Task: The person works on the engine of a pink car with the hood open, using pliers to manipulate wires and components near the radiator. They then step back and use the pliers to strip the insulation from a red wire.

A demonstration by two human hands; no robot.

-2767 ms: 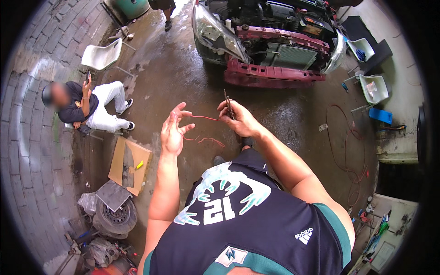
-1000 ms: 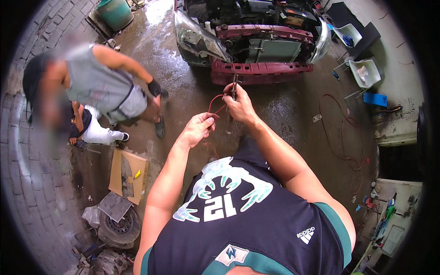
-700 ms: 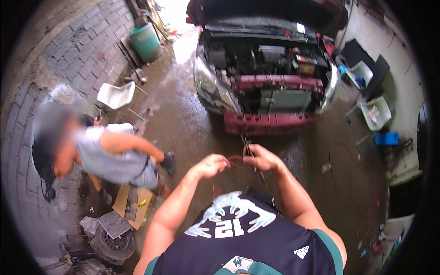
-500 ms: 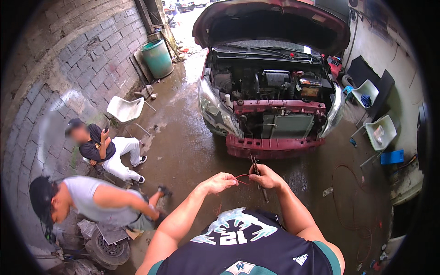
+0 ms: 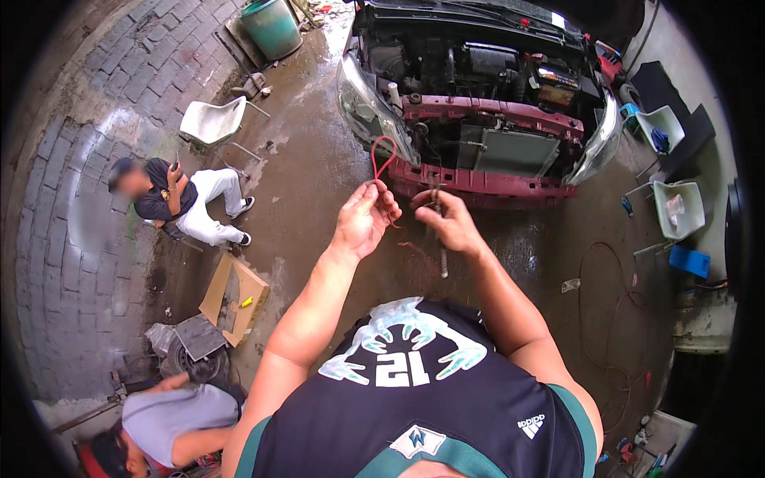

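Note:
Out in front of my chest, my left hand (image 5: 366, 221) is closed, thumb and fingers pinching a thin red wire (image 5: 385, 146). A loop of that wire stands up above the fingertips, and a loose part hangs below the hand. Just to its right, my right hand (image 5: 449, 222) is curled around a slim, worn metal tool (image 5: 444, 259), perhaps pliers. The tool's lower end sticks out beneath the palm. Both hands are held over the wet floor, before the red bumper beam (image 5: 486, 182) of a car with its hood raised.
Beyond the hands are the car's radiator (image 5: 510, 151) and headlight (image 5: 370, 107). A seated person (image 5: 179, 195) is at left, another person (image 5: 179, 422) bends at lower left by a wheel (image 5: 199, 358) and a cardboard box (image 5: 233, 299). White chairs (image 5: 677, 209) and a hose (image 5: 586, 307) lie right.
Both my hands have moved farther forward, and the red wire now forms an upright loop above my left hand. The person at lower left has moved nearer and bent down, uncovering the cardboard box.

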